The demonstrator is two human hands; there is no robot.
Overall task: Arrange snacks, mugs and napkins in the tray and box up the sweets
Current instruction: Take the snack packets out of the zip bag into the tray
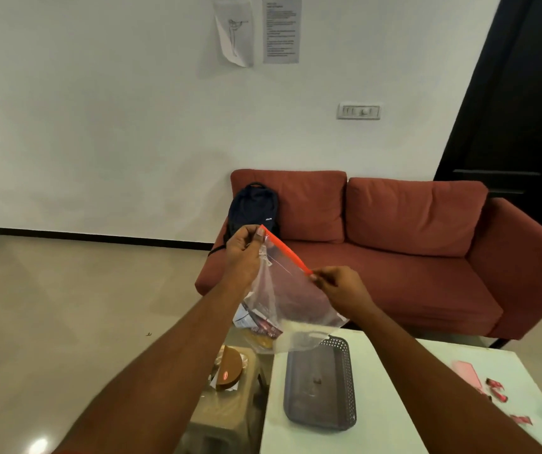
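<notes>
I hold a clear zip bag (290, 299) with a red seal strip up in the air, above the table's far edge. My left hand (245, 253) pinches the strip's upper left end. My right hand (340, 286) pinches its lower right end. Small packets (256, 319) lie in the bag's bottom left corner. Under the bag a dark grey perforated tray (345, 381) lies on the white table (394, 404), holding only a small dark speck. Red-wrapped sweets (497, 391) and a pink box (467, 375) sit at the table's right side.
A beige stool (230, 414) left of the table carries a brown round item (228, 371) and wrappers. Behind the table stands a red sofa (410, 244) with a dark backpack (253, 208) on it. A dark door (518, 109) is at the right.
</notes>
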